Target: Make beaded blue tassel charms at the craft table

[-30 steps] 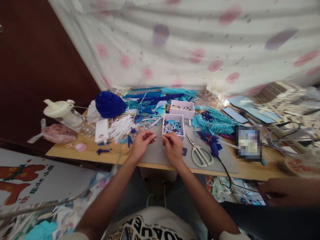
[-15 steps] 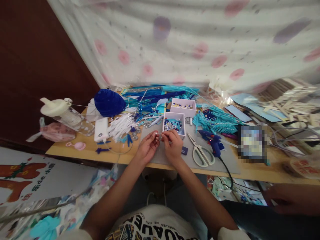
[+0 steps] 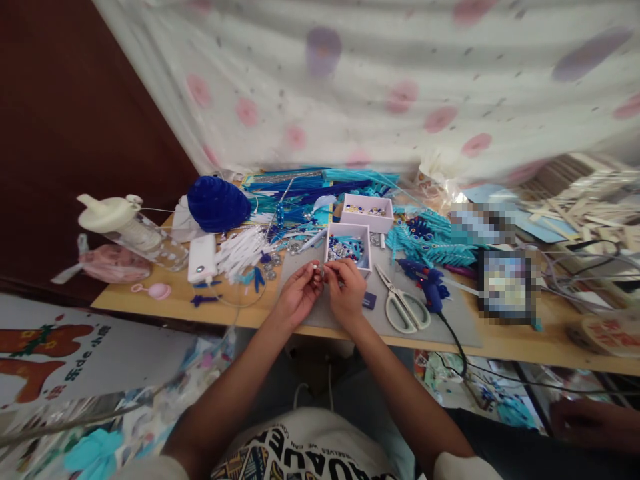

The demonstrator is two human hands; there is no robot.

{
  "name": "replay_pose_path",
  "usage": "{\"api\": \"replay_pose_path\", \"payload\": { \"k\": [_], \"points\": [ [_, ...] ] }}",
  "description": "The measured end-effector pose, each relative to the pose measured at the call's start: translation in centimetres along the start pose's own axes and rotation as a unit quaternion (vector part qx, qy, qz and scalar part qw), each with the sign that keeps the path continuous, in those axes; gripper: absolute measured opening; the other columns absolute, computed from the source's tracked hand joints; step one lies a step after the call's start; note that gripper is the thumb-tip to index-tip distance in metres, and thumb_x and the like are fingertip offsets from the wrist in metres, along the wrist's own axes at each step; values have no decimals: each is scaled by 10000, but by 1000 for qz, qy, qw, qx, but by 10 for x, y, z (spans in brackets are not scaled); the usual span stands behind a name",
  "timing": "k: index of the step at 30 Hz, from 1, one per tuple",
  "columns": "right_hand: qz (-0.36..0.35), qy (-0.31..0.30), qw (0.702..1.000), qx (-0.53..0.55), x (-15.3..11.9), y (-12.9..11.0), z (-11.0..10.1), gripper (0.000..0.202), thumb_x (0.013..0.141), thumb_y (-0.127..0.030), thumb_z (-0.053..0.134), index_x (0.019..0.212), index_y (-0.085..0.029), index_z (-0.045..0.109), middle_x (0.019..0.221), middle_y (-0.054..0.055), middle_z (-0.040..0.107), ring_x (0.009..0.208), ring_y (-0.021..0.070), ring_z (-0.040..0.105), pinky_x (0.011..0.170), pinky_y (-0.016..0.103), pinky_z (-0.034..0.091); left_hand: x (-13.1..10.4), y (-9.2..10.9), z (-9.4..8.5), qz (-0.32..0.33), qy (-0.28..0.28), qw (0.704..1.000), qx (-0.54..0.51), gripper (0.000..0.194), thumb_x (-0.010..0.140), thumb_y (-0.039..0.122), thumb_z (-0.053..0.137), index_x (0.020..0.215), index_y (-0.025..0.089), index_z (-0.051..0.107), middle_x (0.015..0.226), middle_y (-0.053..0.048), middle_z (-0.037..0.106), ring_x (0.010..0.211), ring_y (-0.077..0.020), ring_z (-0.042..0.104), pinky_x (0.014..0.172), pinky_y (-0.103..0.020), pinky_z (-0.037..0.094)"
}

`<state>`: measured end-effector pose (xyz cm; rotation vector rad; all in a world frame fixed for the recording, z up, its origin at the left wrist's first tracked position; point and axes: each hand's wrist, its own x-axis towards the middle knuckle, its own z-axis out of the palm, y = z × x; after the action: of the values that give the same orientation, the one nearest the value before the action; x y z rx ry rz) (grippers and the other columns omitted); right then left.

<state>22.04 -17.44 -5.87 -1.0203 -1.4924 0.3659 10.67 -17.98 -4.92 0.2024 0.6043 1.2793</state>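
Note:
Over the grey mat, my left hand and my right hand meet fingertip to fingertip. Each is closed in a pinch. A tiny pale piece, perhaps a bead, shows at the left fingertips; it is too small to name surely. What the right fingertips hold is hidden. Just beyond them stands a pale pink box of blue, white and silver beads, with a second box of beads behind it. White-handled scissors and a blue glue gun lie to the right of my right hand.
White pipe-cleaner pieces, a white power bank, a blue velvety bundle and a lidded bottle lie left. Turquoise fuzzy branches and a tablet-like screen are right. Another person's hand shows at lower right.
My fingertips have come slightly closer together around the small piece. The other person's hand at lower right has moved down and to the right.

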Motion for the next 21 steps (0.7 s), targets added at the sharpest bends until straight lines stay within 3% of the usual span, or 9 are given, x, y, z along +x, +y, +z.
{"api": "replay_pose_path", "payload": {
  "k": [7, 21],
  "points": [
    [17, -17, 1000, -6, -1, 1, 0, 136, 946, -216, 577, 871, -217, 690, 836, 37, 653, 764, 181, 611, 674, 308, 515, 1, -3, -5, 2, 3, 1000, 7, 23, 863, 113, 709, 882, 106, 719, 790, -24, 670, 671, -57, 590, 629, -144, 496],
    [5, -30, 1000, 1, -2, 3, -2, 131, 949, -208, 582, 880, -212, 693, 833, 30, 647, 762, 171, 603, 692, 301, 508, 1, -3, -4, 11, -1, 1000, 29, 96, 806, 143, 780, 862, 99, 717, 760, -17, 670, 649, -56, 586, 617, -151, 488]
  ]
}}
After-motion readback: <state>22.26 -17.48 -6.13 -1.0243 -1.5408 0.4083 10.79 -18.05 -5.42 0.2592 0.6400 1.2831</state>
